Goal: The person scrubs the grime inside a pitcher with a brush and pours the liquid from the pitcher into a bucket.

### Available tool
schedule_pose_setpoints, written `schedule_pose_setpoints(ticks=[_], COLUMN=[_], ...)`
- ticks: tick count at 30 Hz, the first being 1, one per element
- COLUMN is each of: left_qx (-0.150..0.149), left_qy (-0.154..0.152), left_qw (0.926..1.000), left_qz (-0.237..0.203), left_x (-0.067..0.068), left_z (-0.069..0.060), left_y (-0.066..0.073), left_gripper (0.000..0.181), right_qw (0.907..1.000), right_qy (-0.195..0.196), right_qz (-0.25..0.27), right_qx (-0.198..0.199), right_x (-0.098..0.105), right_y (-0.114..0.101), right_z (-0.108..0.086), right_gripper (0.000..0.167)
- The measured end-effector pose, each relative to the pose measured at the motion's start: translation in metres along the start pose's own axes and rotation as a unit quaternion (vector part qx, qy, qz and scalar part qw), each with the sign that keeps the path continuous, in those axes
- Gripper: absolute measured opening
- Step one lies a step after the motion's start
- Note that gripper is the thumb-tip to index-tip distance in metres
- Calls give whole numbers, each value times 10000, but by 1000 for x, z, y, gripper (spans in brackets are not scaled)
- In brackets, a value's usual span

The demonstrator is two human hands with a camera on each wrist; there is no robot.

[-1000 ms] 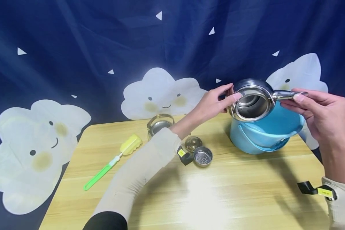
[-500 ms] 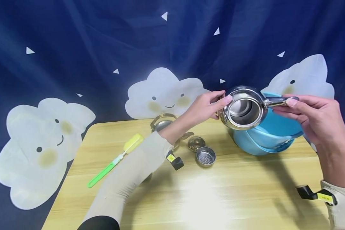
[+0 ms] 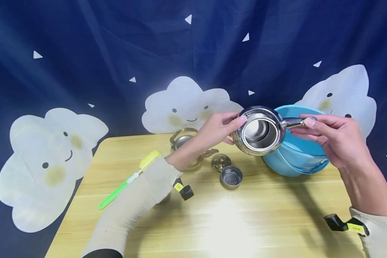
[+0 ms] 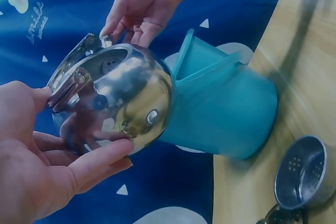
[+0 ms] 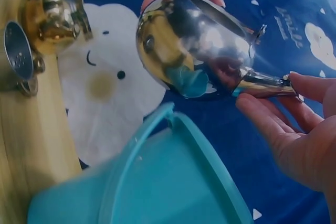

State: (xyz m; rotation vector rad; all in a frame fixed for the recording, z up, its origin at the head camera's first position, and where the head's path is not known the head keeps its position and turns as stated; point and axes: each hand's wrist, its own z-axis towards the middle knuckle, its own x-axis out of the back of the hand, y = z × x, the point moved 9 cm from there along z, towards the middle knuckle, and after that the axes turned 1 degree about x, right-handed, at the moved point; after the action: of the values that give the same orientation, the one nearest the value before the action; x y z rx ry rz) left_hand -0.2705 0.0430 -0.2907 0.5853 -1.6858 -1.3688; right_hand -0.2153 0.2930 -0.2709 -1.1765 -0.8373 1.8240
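A shiny silver teapot (image 3: 244, 143) is held in the air, its open mouth tipped toward the head camera. My left hand (image 3: 214, 130) grips the round body on the side away from the spout. The right hand (image 3: 337, 138) pinches the spout (image 5: 268, 85) between thumb and fingers. Part of a blue bucket (image 3: 285, 163) lies behind and below the teapot. Its inside shows only partly. In the left wrist view, the teapot's handle (image 4: 68, 85) lies folded beside the rim.
A gold teapot (image 3: 180, 139), half hidden by the left forearm, stands on the wooden table (image 3: 261, 208). Beside it are a lid (image 3: 220, 162) and a perforated strainer (image 3: 231, 177). A sponge brush (image 3: 114, 195) with a green handle lies left. A dark object (image 3: 165, 199) is mostly covered by the sleeve.
Both hands have carried the silver teapot left and downward, off from above the bucket to its left front side. The grip of each hand looks the same.
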Motion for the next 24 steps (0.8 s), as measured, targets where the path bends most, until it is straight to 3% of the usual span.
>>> schedule_pose_setpoints(ticks=[8,19,24], left_qx=[-72,362,429], left_qy=[90,582,658], left_qw=[9999,9976,9969], left_qz=[-4,113,-5], left_x=[18,53,63], left_z=[-27,-71,-87], left_y=[-11,-47,-61], left_gripper=[55,55,56], right_qw=[9986,9911,9879], right_qy=[-193,-319,-329], right_qz=[-386,-671,-814], right_qx=[-300,-1102,-1282], right_x=[-25,-62,-75], right_y=[17,58,75], right_z=[-2,-2,-2], right_gripper=[29,22,17])
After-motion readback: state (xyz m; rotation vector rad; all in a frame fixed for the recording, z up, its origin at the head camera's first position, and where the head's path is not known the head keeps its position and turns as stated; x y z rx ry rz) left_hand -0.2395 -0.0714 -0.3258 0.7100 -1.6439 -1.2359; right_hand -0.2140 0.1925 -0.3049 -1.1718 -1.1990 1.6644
